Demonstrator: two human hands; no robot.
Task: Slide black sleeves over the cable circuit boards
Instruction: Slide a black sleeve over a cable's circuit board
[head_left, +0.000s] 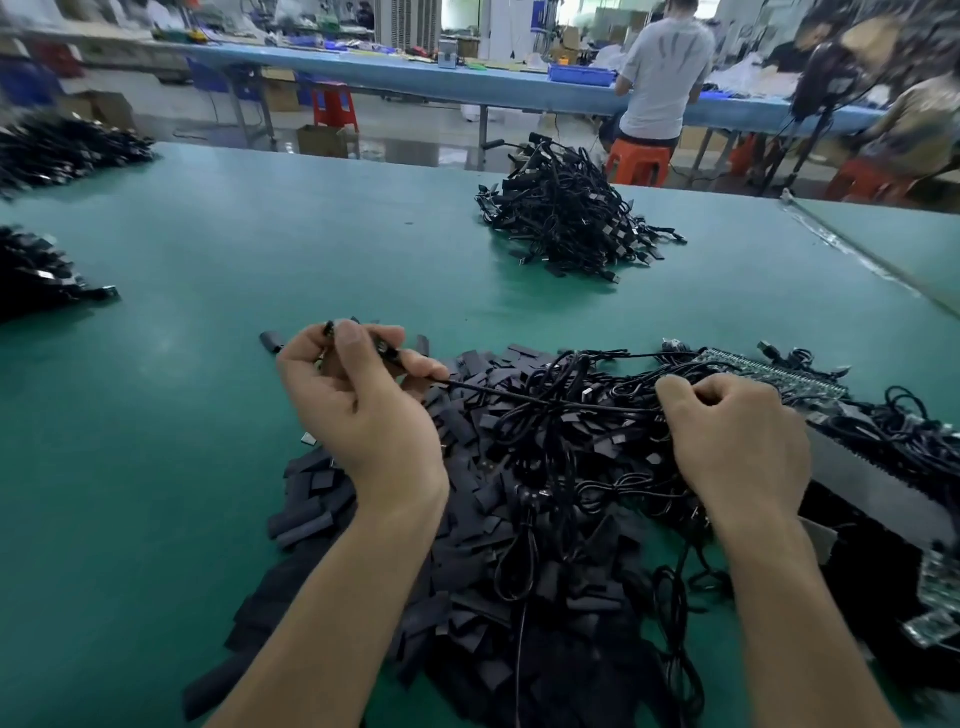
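Two bare arms show from the lower edge. The left forearm (332, 613) enters at 7 o'clock, its left hand (363, 410) at 8 o'clock of centre; the right forearm (795, 623) enters at 5 o'clock, its right hand (737, 447) at 4 o'clock. Both forearms are slim and uncovered. The left thumbnail (349, 338) is cut short, and knuckle creases show on both hands

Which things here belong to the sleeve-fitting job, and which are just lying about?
Job in hand:
left hand and right hand, both gripping one cable; black sleeves pile; tangled cables; circuit board strip.

Lying about:
far cable heap; dark pile at the left edge; orange stool; blue bench.
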